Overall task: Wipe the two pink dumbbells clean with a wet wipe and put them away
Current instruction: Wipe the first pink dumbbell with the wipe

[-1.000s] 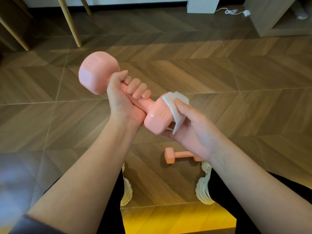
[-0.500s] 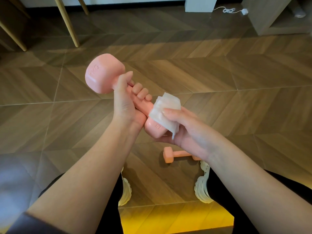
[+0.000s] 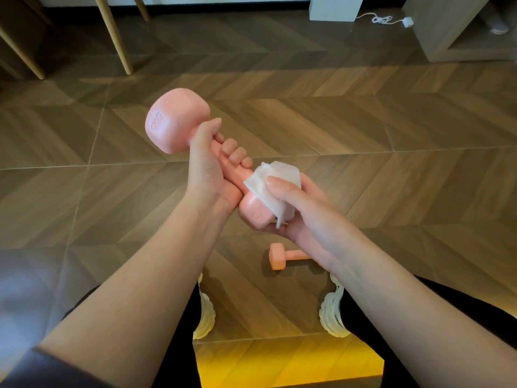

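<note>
A pink dumbbell (image 3: 176, 121) is held in the air, tilted from upper left to lower right. My left hand (image 3: 208, 175) grips its handle. My right hand (image 3: 296, 211) wraps a white wet wipe (image 3: 275, 186) over the top of the lower head and cups that head from below. A second pink dumbbell (image 3: 279, 256) lies on the wooden floor between my feet; my right wrist hides its right end.
My two white shoes (image 3: 204, 315) stand on the herringbone floor (image 3: 391, 163). Wooden furniture legs (image 3: 113, 35) rise at the back left. A wooden cabinet (image 3: 447, 26) and a white cable (image 3: 386, 19) are at the back right.
The wipe has slid from the outer end of the lower head up over its top toward the handle. The dumbbell has turned a little, its upper head now further right.
</note>
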The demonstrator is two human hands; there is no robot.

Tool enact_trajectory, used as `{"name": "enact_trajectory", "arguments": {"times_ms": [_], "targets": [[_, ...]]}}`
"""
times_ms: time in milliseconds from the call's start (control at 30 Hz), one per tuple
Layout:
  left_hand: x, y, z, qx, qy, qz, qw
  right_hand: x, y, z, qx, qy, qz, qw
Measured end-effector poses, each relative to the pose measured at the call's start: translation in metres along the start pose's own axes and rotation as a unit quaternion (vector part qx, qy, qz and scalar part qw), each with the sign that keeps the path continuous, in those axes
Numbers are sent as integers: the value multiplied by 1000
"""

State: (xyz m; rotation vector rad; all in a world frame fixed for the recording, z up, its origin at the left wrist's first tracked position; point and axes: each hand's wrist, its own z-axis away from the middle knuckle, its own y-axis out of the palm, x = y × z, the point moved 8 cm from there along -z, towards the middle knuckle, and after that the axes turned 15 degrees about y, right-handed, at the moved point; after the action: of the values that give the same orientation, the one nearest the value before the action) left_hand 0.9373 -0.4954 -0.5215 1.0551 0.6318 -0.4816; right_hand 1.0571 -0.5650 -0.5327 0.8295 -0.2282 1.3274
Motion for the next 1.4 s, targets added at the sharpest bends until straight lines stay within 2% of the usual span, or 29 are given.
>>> {"name": "enact_trajectory", "arguments": {"times_ms": [133,333,433,600,733,933,1000,1167,1300,1400], "targets": [[-3,7,1,32,16,-10,999,-3,-3,-7,-43,28,-42,998],[-12,16,3,78,38,37,996,-8,9,3,139,89,-119,979],[-13,11,1,53,33,36,997,-6,11,7,164,66,-102,979],[-9,5,0,29,22,-6,999,-3,5,4,96,50,-43,993],[-7,11,3,79,35,-66,994,-13,3,0,43,84,28,995],[2,24,13,181,77,-143,970,-19,-3,-8,-40,99,-9,994],[3,28,15,200,74,-144,966,-21,-6,-8,-40,114,-20,993],[-1,29,14,231,64,-124,963,-24,0,-6,34,132,-37,990],[4,33,22,287,62,-132,947,-32,-2,-16,-23,158,-22,987],[7,34,25,300,50,-136,943,-33,-2,-16,-14,165,-30,986]]}}
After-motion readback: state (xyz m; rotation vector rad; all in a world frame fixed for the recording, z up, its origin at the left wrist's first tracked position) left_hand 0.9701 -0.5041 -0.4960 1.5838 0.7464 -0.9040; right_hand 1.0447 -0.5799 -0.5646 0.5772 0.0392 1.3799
